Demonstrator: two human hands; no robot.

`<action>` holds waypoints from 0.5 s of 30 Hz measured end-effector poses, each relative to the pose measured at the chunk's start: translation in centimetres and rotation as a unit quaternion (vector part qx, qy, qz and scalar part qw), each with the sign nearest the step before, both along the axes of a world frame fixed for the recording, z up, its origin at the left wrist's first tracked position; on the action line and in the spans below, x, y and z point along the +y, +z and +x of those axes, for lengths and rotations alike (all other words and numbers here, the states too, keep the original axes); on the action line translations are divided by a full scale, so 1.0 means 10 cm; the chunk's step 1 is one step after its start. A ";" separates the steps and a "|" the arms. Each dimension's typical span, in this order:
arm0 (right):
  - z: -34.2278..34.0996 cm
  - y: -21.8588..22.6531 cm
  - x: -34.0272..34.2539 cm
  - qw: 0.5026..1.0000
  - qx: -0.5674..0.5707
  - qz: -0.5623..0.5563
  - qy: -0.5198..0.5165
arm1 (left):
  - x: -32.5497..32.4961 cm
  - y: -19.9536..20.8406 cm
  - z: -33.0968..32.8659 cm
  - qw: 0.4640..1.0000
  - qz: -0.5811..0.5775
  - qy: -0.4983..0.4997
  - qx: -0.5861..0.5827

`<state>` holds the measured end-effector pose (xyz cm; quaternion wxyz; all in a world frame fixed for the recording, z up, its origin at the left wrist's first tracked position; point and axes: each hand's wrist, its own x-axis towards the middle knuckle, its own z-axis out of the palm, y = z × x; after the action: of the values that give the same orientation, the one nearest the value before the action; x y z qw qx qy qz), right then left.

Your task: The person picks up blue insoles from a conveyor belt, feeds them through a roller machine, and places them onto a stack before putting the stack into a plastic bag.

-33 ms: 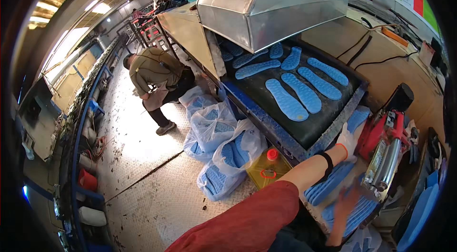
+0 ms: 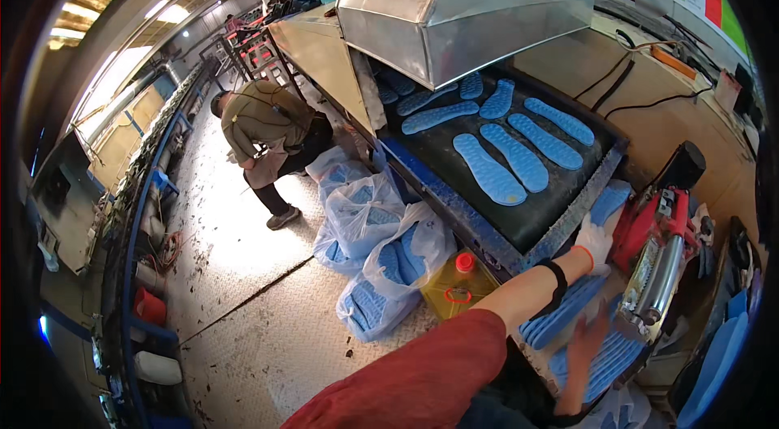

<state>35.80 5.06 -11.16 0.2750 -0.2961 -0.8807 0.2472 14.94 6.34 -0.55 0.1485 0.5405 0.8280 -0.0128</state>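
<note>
At the right, my left hand point(image 2: 596, 241), in a white glove with an orange cuff, rests by a blue insole point(image 2: 610, 200) beside the red machine with a metal roller point(image 2: 659, 267). At least one gloved finger is stretched out; the others are partly hidden. Closer to me, my bare right hand point(image 2: 586, 341) lies over a stack of blue ribbed insoles point(image 2: 607, 366), its fingers apart. More ribbed blue insoles point(image 2: 560, 319) lie between my two arms. Several blue insoles point(image 2: 513, 155) are spread on the black conveyor belt point(image 2: 495, 222) ahead.
A metal hood point(image 2: 462, 15) covers the belt's far end. Clear bags of insoles point(image 2: 381, 267) and a yellow jug with a red cap point(image 2: 454, 287) stand on the floor left of the belt. A person point(image 2: 268, 121) sits bent over farther left. Cables point(image 2: 649, 105) run along the right.
My right hand has shifted slightly up and right over the stack and is less blurred. My left hand has moved slightly toward the red machine. The insoles on the belt look the same.
</note>
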 end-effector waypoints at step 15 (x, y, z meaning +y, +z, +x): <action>-0.55 0.13 -0.17 0.982 -0.078 -0.160 -0.056 | -0.17 -0.39 0.05 0.942 0.183 0.152 -0.239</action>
<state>30.34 3.37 -9.84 0.1678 -0.4032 -0.8307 0.3452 15.42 4.66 -4.47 0.2410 0.4134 0.8285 0.2909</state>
